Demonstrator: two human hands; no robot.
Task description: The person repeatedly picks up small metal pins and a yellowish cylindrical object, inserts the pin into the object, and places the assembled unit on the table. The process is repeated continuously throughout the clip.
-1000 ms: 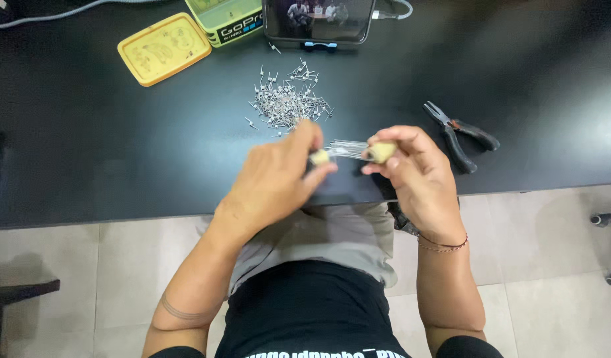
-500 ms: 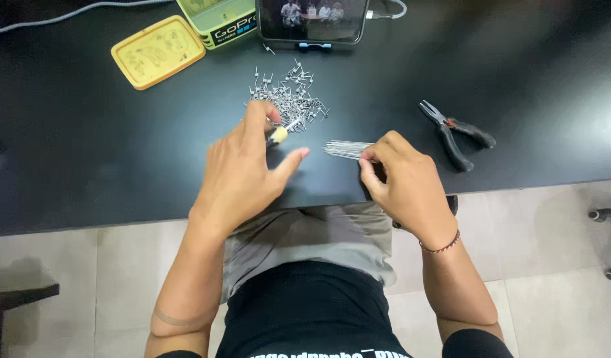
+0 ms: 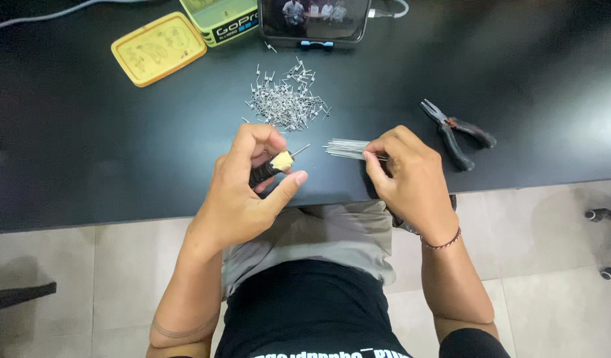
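Note:
My left hand (image 3: pixel 242 189) grips a small tool with a black handle and a yellowish tip (image 3: pixel 272 166), a thin metal pin sticking out toward the right. My right hand (image 3: pixel 408 172) pinches a bundle of thin straight metal wires (image 3: pixel 345 149) that lies on the black table, its free ends pointing left. A loose pile of small bent wire pieces (image 3: pixel 285 99) lies on the table just beyond both hands.
Black-handled pliers (image 3: pixel 458 132) lie to the right of my right hand. At the back stand a yellow tin lid (image 3: pixel 158 48), a green box (image 3: pixel 219 18) and a phone (image 3: pixel 315 20) with a cable. The table's (image 3: pixel 86 152) front edge runs below my hands.
My hands have parted: the left drew the tool away toward the wire pile and back, while the right lowered the wire bundle onto the table and still pinches it.

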